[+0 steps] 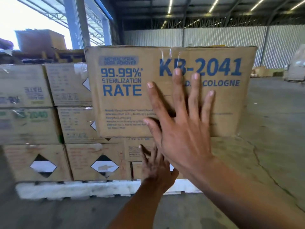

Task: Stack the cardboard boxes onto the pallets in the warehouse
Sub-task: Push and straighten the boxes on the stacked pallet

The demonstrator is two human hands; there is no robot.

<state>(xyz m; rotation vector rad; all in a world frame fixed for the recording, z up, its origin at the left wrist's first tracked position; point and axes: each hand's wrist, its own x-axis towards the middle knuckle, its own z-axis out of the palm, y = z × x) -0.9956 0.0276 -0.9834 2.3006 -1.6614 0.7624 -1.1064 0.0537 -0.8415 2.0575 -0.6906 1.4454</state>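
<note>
head view showed our right hand point(179, 134) with its fingers straight and spread wide apart, the palm laid flat against the front face of the kb-2041 cardboard box point(125, 100), gripping nothing. this box stood upright on the top tier at the right end of the stack, its printed face toward us, its bottom edge resting on the lower box point(137, 149). our left hand point(156, 167) was lower down, partly behind the right forearm, fingers also straight and apart, held up at the face of that lower box; motion blur kept us from telling whether it touched. left of the kb-2041 box the stack ran on in three tiers, with a kb-2040 box point(28, 124) in the middle tier and a box with a black-and-white diamond label point(99, 162) in the bottom tier. the whole stack sat on a white pallet point(82, 190) on the concrete floor point(272, 121). a corrugated metal wall point(222, 40) stood well behind.
</note>
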